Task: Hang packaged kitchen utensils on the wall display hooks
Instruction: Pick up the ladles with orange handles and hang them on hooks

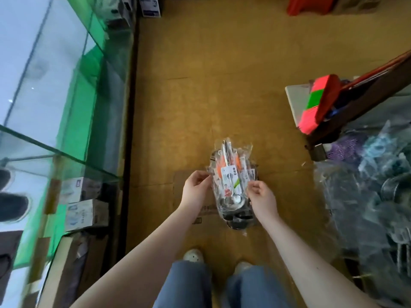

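A stack of packaged kitchen utensils (231, 174) in clear plastic sleeves lies on the cardboard-covered floor (222, 85) in front of my feet. The top pack shows a metal ladle with a white label; orange handles show beneath it. My left hand (195, 185) pinches the left edge of the plastic, fingers curled. My right hand (261, 196) pinches the right edge of the stack. No wall hooks are in view.
A glass display counter (55, 107) with green lining and small boxes runs along the left. At the right stand a dark wooden frame (355, 103), a red-and-green block (320, 103) and a pile of plastic-wrapped goods (378, 196). A red stool (311, 5) is far back.
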Demonstrator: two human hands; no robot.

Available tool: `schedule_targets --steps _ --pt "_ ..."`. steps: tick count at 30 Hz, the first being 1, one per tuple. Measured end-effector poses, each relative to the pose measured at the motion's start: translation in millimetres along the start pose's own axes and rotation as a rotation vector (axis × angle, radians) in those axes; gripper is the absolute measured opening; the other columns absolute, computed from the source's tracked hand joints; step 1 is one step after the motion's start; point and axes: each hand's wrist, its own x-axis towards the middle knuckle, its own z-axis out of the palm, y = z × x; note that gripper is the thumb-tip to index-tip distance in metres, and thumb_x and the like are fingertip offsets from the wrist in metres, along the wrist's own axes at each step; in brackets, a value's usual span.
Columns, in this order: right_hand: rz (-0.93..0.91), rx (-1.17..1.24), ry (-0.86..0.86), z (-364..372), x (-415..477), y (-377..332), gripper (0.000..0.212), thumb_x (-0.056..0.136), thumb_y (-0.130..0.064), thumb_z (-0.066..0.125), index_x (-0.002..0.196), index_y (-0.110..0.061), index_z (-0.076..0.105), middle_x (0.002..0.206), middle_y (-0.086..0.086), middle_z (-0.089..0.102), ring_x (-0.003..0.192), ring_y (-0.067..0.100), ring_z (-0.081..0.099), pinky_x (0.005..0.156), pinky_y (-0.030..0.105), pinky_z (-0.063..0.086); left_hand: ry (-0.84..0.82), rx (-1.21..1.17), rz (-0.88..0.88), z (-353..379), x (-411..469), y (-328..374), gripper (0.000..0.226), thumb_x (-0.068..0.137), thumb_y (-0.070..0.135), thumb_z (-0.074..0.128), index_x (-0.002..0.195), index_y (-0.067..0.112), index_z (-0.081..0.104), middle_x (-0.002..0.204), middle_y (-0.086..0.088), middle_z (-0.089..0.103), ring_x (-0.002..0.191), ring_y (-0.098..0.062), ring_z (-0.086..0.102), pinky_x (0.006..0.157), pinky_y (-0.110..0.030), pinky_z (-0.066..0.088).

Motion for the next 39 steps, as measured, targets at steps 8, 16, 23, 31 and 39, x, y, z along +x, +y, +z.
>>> schedule_targets --steps 8,16,23,31,39 --pt "-0.161 -0.314 0.045 81.0 160.7 108.2 0.029 0.095 -0.017 0.054 0.124 -0.010 0.053 0.115 0.003 0.062 0.076 0.015 0.059 0.069 0.032 0.054 -0.023 -0.057 0.006 54.7 163.6 -141.3 0.013 0.092 0.031 0.059 0.096 0.019 0.062 0.093 -0.002 0.065 0.087 -0.023 0.061 0.086 -0.040 0.049" --pt "-0.186 -0.600 0.154 127.0 254.6 150.6 0.077 0.073 -0.067 0.062 0.126 -0.015 0.043 0.123 0.009 0.054 0.105 0.029 0.057 0.080 0.045 0.053 0.003 0.084 0.054 87.2 254.3 -193.5 0.041 0.092 0.033 0.059 0.126 0.012 0.049 0.123 -0.006 0.058 0.105 -0.020 0.057 0.088 -0.034 0.047" --pt "-0.122 -0.645 0.165 143.8 268.8 151.8 0.086 0.071 -0.059 0.070 0.129 -0.011 0.028 0.122 0.013 0.056 0.107 0.030 0.057 0.076 0.037 0.049 -0.048 0.150 0.049 110.1 280.2 -183.2 0.053 0.091 0.032 0.061 0.134 0.010 0.039 0.129 -0.008 0.051 0.099 -0.020 0.052 0.078 -0.029 0.038" --pt "-0.122 -0.569 0.080 139.9 265.7 141.1 0.073 0.088 -0.030 0.066 0.144 -0.008 0.025 0.099 0.008 0.062 0.066 0.017 0.053 0.048 0.028 0.039 -0.048 0.076 -0.072 115.5 290.7 -180.2 0.053 0.090 0.031 0.062 0.133 0.009 0.040 0.125 -0.012 0.053 0.098 -0.023 0.053 0.082 -0.032 0.043" --pt "-0.189 -0.595 0.102 134.7 255.5 144.3 0.063 0.093 -0.018 0.057 0.146 -0.009 0.024 0.130 0.016 0.050 0.108 0.029 0.056 0.081 0.037 0.049 -0.090 0.048 -0.097 118.9 292.4 -181.7 0.045 0.089 0.031 0.063 0.126 0.011 0.046 0.096 -0.004 0.056 0.075 -0.013 0.051 0.065 -0.027 0.043"
